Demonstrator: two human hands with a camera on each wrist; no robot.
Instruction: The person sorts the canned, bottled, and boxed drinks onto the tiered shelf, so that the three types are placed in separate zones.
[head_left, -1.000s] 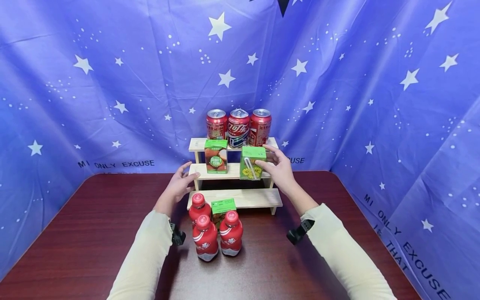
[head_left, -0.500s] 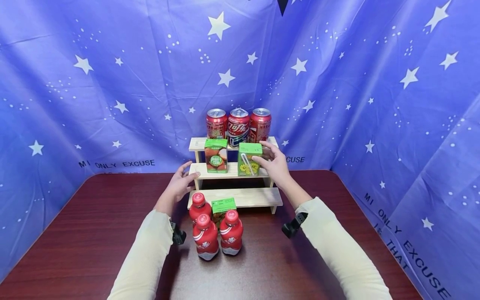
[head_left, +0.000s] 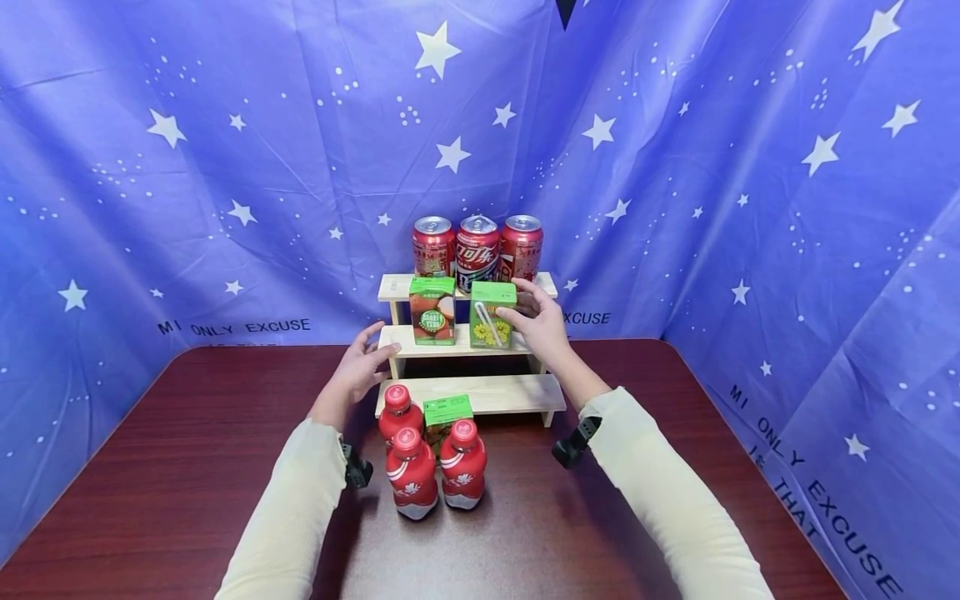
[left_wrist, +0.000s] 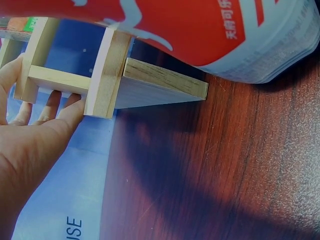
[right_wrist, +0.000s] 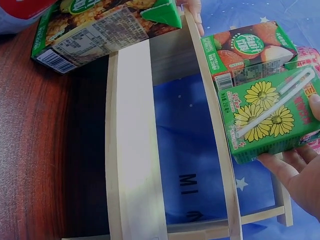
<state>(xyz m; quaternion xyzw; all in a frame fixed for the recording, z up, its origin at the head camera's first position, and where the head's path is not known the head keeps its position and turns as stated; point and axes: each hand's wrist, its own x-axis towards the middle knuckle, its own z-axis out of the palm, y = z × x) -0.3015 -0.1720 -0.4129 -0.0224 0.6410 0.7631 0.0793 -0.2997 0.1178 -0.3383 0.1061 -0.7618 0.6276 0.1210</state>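
My right hand (head_left: 542, 327) grips a green drink carton (right_wrist: 267, 115) with yellow flowers and a white straw on its front. The thumb lies on the front, fingers on the far side. This carton is at the middle tier of a wooden stepped shelf (head_left: 480, 392), right of a lychee drink carton (head_left: 432, 314). At the shelf's left end, my left hand (head_left: 358, 367) holds the middle tier and its side frame. The left wrist view shows that thumb at the board's edge and the fingers behind the frame (left_wrist: 60, 77).
Three red cola cans (head_left: 477, 254) stand along the top tier. In front of the bottom tier are three red bottles (head_left: 412, 479) on the dark wooden table (head_left: 225, 467), with another green-topped carton (head_left: 447, 410) partly hidden behind them. A blue star-patterned curtain (head_left: 300, 167) hangs behind.
My right hand has moved the flower carton left and slightly back on the middle tier, closer to the lychee carton. My left hand has kept its place on the shelf.
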